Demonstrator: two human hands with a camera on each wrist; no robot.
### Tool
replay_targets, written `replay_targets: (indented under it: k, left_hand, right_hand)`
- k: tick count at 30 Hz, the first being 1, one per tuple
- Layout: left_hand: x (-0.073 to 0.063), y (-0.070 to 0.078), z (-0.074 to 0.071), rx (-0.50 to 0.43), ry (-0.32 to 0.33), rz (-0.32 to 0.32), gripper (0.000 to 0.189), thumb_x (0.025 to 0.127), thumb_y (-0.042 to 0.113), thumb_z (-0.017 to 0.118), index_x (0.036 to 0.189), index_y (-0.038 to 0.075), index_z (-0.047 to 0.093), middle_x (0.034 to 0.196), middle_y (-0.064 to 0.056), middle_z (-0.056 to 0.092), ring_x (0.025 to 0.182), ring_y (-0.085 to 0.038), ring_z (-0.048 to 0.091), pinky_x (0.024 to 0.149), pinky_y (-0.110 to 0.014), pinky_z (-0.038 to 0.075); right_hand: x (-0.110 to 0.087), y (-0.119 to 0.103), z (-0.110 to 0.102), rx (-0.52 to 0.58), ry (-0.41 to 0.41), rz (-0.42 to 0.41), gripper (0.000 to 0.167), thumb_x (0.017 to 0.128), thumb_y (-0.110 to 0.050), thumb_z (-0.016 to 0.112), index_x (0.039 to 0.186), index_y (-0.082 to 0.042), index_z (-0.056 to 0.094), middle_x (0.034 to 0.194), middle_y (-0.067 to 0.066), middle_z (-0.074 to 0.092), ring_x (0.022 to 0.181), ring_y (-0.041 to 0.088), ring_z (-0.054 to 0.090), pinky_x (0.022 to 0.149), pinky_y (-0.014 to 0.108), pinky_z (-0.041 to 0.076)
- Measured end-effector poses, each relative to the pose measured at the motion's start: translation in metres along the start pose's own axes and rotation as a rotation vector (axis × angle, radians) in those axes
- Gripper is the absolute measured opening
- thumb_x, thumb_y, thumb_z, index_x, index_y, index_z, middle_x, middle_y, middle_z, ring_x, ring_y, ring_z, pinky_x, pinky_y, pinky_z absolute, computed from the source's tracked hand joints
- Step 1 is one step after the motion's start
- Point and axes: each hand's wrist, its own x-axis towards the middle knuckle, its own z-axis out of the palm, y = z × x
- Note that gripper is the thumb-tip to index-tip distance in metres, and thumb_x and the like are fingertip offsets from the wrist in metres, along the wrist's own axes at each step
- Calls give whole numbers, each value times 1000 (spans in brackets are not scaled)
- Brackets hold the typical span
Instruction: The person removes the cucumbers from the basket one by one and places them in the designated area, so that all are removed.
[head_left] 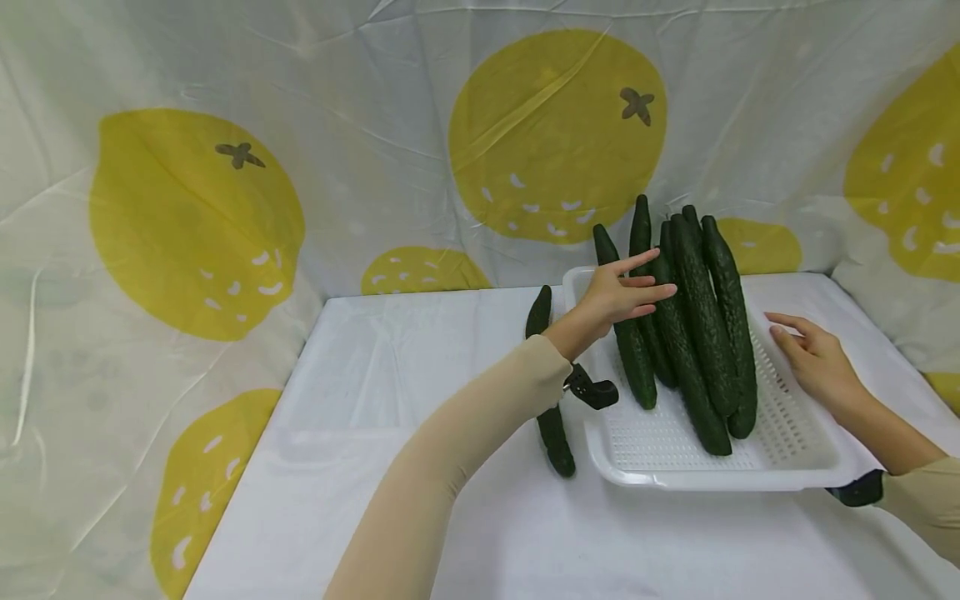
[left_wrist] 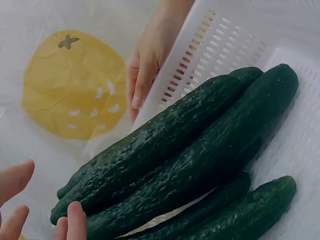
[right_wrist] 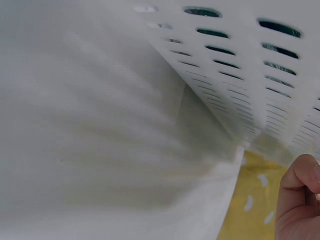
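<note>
Basket (head_left: 712,481): white, perforated, located on the right side of the table (head_left: 300,500). Contents: several dark green cucumbers (head_left: 708,317), piled lengthwise, near ends on the basket floor, far ends reaching past the far rim. The pile touches along its length; its leftmost units splay slightly to the left.

Loose cucumber (head_left: 553,437): lies on the table just left of the basket, running near to far. The left sleeve (head_left: 427,475) crosses in front of its middle.

Left hand (head_left: 618,292): released, fingers extended and spread, over the left part of the pile towards the far ends. Contact between fingertips and cucumbers cannot be determined.

Right hand (head_left: 817,358): unclenched, fingers loosely bent, located outside the right wall of the basket. Thumb and fingers are on the outer side; whether they touch the wall cannot be determined.

Each wrist carries a black strap (head_left: 592,389). Sleeves are beige. Table covering: white. Backdrop (head_left: 375,167): pale sheet, creased, printed with large yellow lemons (head_left: 195,225), standing behind the table and along its left.
</note>
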Motion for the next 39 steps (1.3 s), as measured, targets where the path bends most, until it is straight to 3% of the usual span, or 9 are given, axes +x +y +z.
replay_targets:
  k: [3, 6, 10, 14, 18, 22, 26, 33, 39]
  left_hand:
    - [4, -6, 13, 24, 41, 1, 52, 86, 7, 80, 132, 29, 68, 119, -10, 64, 89, -10, 65, 87, -38, 58]
    - [8, -12, 24, 44, 78, 5, 51, 85, 7, 81, 130, 29, 69, 117, -8, 64, 91, -9, 64, 85, -36, 58]
    - [12, -20, 35, 43, 110, 12, 50, 85, 6, 81, 128, 29, 70, 114, -6, 64, 92, -9, 63, 82, -34, 59]
    - [15, -25, 44, 26, 124, 23, 49, 85, 5, 80, 127, 28, 71, 115, -4, 64, 97, -9, 62, 81, -33, 59]
    - [16, -28, 52, 37, 137, 25, 48, 85, 4, 80, 127, 27, 71, 121, -5, 62, 110, -14, 61, 82, -32, 59]
    - [18, -31, 58, 153, 170, 30, 49, 86, 9, 81, 127, 32, 71, 127, -1, 62, 115, -13, 60, 80, -29, 58]
    - [21, -32, 65, 285, 224, 33, 47, 84, 17, 83, 123, 40, 71, 124, 3, 64, 112, -9, 62, 75, -28, 56]
    - [27, -36, 72, 343, 231, 60, 47, 85, 16, 82, 124, 41, 71, 130, 4, 62, 116, -9, 61, 79, -29, 56]
    - [33, -40, 77, 394, 242, 75, 48, 85, 17, 82, 125, 42, 70, 129, 6, 63, 109, -8, 63, 76, -27, 56]
  right_hand:
    - [-1, 0, 1, -24, 17, -9, 54, 110, -32, 38, 149, 6, 37, 131, 43, 47, 125, 40, 48, 92, 38, 45]
    - [-1, 0, 1, -22, 15, -13, 54, 110, -32, 38, 149, 6, 37, 131, 43, 47, 125, 41, 48, 92, 37, 45]
    - [0, -1, 1, 9, -5, -3, 55, 110, -31, 36, 149, 8, 34, 131, 46, 43, 127, 57, 37, 95, 69, 35]
    - [0, -1, 1, 15, -9, 4, 55, 110, -31, 35, 149, 9, 33, 132, 46, 42, 128, 58, 36, 95, 73, 33]
    - [-1, 0, 1, -6, 9, -10, 54, 110, -31, 38, 148, 8, 37, 128, 44, 49, 114, 13, 57, 94, 52, 45]
    - [-2, 1, 1, -27, 25, -23, 53, 109, -31, 41, 147, 7, 40, 120, 40, 57, 90, -17, 37, 75, 24, 41]
    - [-1, 1, 0, -23, 30, -29, 52, 109, -29, 42, 145, 8, 41, 110, 35, 63, 86, -14, 39, 67, 15, 37]
    - [-1, 1, 0, -18, 40, -29, 52, 109, -29, 43, 145, 8, 42, 116, 36, 61, 88, -17, 38, 65, 13, 35]
    - [-1, 2, -1, 7, 63, -61, 49, 108, -27, 46, 142, 9, 44, 79, -6, 67, 78, -8, 43, 62, 13, 34]
